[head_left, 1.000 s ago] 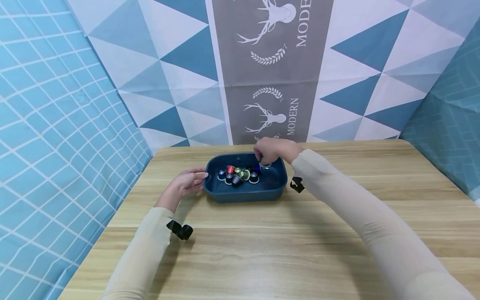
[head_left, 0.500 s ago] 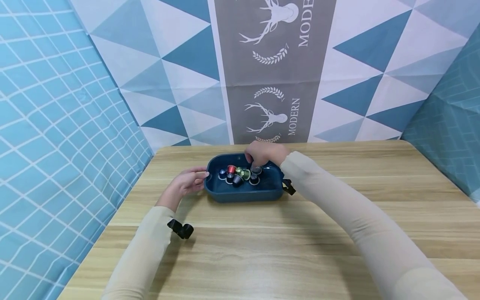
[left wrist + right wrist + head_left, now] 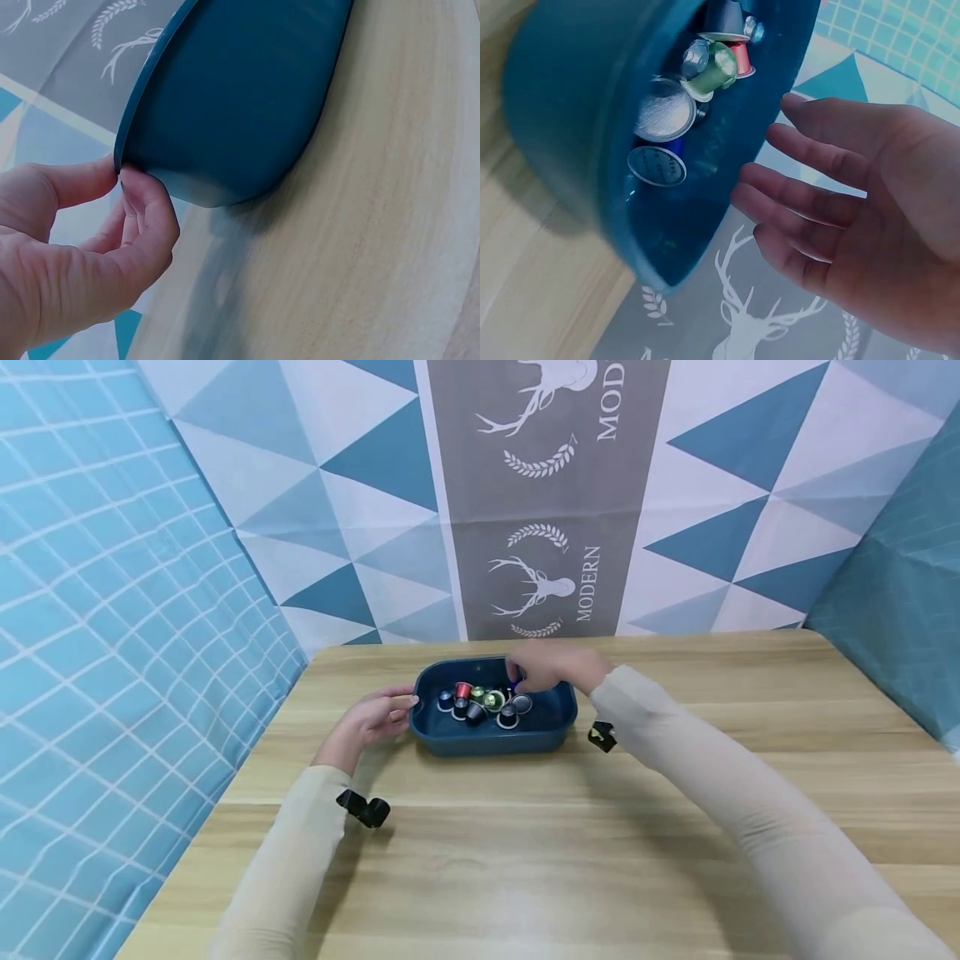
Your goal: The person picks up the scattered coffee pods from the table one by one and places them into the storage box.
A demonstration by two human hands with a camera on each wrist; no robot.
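Observation:
A dark blue oblong tub (image 3: 491, 745) holds several coffee capsules in red, green, black and blue. My left hand (image 3: 372, 714) pinches the tub's left rim; in the left wrist view its thumb and finger meet at the edge of the tub (image 3: 232, 97). Over the back right rim is my right hand (image 3: 555, 663). In the right wrist view that hand (image 3: 877, 195) has its fingers apart and loosely bent, with nothing between them. Near it inside lie a silver-lidded capsule (image 3: 665, 111), a blue capsule (image 3: 657, 165) and a green capsule (image 3: 711, 72).
The tub stands on a wood-grain table (image 3: 480, 852) near its back edge. Behind rises a patterned cloth backdrop (image 3: 405, 527), with a blue checked sheet (image 3: 112, 610) at the left. Each sleeve carries a small black wrist camera (image 3: 363, 808).
My right hand first moves left with a silver-lidded capsule, then lets go of it among the others and shifts back right. My left hand stays at the rim. The head view tilts slightly.

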